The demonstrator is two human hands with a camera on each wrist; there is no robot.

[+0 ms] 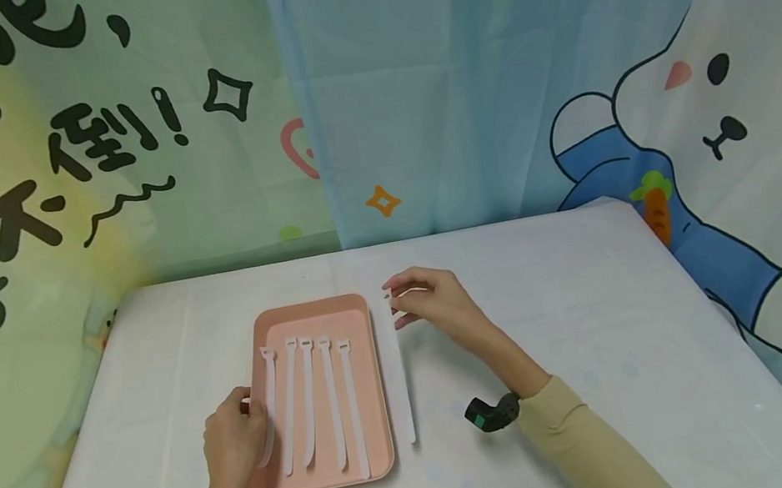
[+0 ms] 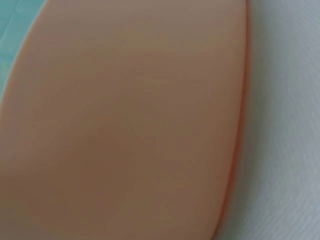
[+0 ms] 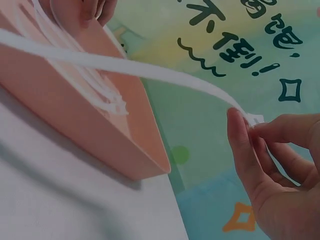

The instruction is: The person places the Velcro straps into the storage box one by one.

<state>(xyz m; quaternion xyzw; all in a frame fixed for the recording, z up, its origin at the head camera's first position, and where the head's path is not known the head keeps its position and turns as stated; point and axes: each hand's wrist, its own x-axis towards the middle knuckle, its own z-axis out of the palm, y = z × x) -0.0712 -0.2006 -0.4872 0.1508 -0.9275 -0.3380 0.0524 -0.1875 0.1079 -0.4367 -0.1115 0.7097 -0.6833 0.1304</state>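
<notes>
My right hand (image 1: 434,305) pinches the notched end of a long white plastic strip (image 1: 404,385) between thumb and fingertips. The strip hangs just right of the pink tray (image 1: 310,313); in the right wrist view it bows across in front of the tray. Several similar white strips (image 1: 334,404) with small broader heads lie side by side in the tray, heads toward the far end. At the tray's left side, my left hand (image 1: 234,440) grips the rim, fingers partly hidden. The left wrist view is filled mostly by a blurred pinkish surface (image 2: 140,110), probably the tray's side.
A white-covered table (image 1: 562,320) bears the tray. Behind it hangs a printed cloth (image 1: 416,105) with lettering and a cartoon rabbit. Black wrist cameras sit on both wrists, the right one (image 1: 492,413) beside a beige sleeve (image 1: 588,442).
</notes>
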